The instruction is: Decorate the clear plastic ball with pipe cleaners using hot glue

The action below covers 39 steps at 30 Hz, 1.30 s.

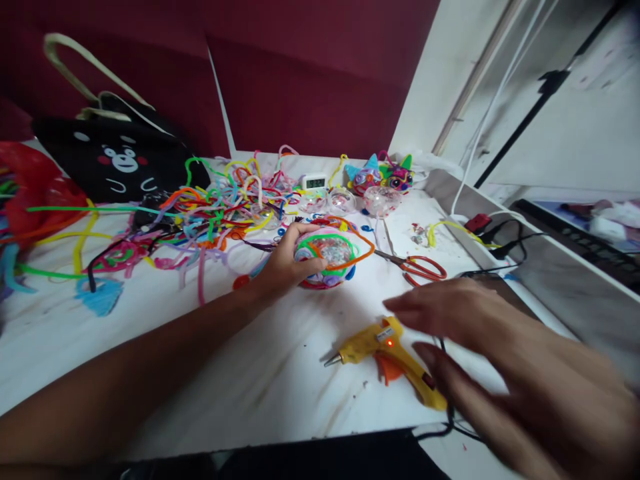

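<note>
My left hand (pixel 294 259) is closed around a clear ball (pixel 336 252) wrapped in green, pink and orange pipe cleaners, which rests on the white table. One orange pipe cleaner (pixel 369 241) loops out from the ball's right side. A yellow hot glue gun (pixel 363 342) lies on its side nearer to me, its red light lit and its metal nozzle pointing left. Over the gun's handle end hovers my right hand (pixel 480 327), blurred, with thumb and fingers apart and nothing between them. Whether it touches the gun I cannot tell.
Red-handled scissors (pixel 423 268) lie right of the ball. A tangle of pipe cleaners (pixel 215 207) spreads across the back left, before a black bag (pixel 117 160). Behind stand a small digital clock (pixel 314 181) and two decorated animal heads (pixel 397 177). A black cord (pixel 450 407) trails from the gun.
</note>
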Motion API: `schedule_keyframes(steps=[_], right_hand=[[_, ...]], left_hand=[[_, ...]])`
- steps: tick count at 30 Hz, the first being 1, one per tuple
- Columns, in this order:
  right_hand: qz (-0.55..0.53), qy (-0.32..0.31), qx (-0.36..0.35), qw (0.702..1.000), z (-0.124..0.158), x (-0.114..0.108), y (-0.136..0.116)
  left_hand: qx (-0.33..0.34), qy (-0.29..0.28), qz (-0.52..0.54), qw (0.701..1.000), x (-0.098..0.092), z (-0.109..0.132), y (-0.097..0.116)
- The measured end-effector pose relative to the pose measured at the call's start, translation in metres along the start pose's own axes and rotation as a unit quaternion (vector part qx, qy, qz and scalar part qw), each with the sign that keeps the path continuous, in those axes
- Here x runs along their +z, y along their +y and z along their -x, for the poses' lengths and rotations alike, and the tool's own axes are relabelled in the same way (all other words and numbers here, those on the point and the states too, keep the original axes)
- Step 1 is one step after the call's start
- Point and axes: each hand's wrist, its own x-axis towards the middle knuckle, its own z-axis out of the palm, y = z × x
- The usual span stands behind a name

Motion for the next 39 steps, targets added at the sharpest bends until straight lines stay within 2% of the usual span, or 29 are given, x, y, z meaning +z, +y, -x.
schedule_keyframes(steps=[4, 7, 10, 15, 19, 25, 27, 29, 32, 34, 36, 39], right_hand=[[-0.005, -0.114, 0.104, 0.988, 0.027, 0.02, 0.038], [-0.005, -0.197, 0.144, 0.97, 0.046, 0.033, 0.051], [-0.034, -0.241, 0.193, 0.951, 0.052, 0.035, 0.05], [-0.051, -0.359, 0.291, 0.885, 0.044, 0.034, 0.037], [-0.096, -0.391, 0.325, 0.856, 0.041, 0.037, 0.035], [-0.259, -0.361, 0.379, 0.812, 0.049, 0.034, 0.04], [-0.32, -0.32, 0.413, 0.79, 0.048, 0.031, 0.037], [-0.351, -0.252, 0.448, 0.783, 0.044, 0.027, 0.032], [-0.341, -0.147, 0.453, 0.81, 0.037, 0.021, 0.028], [-0.324, -0.109, 0.429, 0.836, 0.035, 0.02, 0.03], [-0.309, -0.076, 0.406, 0.857, 0.037, 0.023, 0.035], [-0.289, 0.01, 0.388, 0.875, 0.043, 0.035, 0.039]], left_hand=[[0.001, 0.003, -0.001, 1.0, 0.001, 0.001, 0.003], [0.005, 0.01, -0.002, 1.0, 0.002, 0.001, 0.003], [0.002, 0.007, 0.017, 1.0, 0.002, 0.001, 0.003], [-0.009, -0.002, 0.023, 1.0, 0.0, 0.001, 0.002], [0.002, -0.005, 0.029, 1.0, -0.002, 0.001, 0.0], [0.007, -0.005, 0.006, 1.0, -0.003, 0.001, -0.002], [0.01, -0.007, -0.002, 1.0, -0.003, 0.001, -0.003], [0.014, -0.005, -0.003, 1.0, -0.003, 0.001, -0.004], [0.018, 0.0, 0.0, 1.0, -0.003, 0.001, -0.005], [0.017, -0.001, 0.004, 1.0, -0.003, 0.0, -0.006], [0.018, -0.002, 0.017, 1.0, -0.003, -0.001, -0.007], [0.027, -0.003, 0.028, 0.999, -0.003, -0.001, -0.009]])
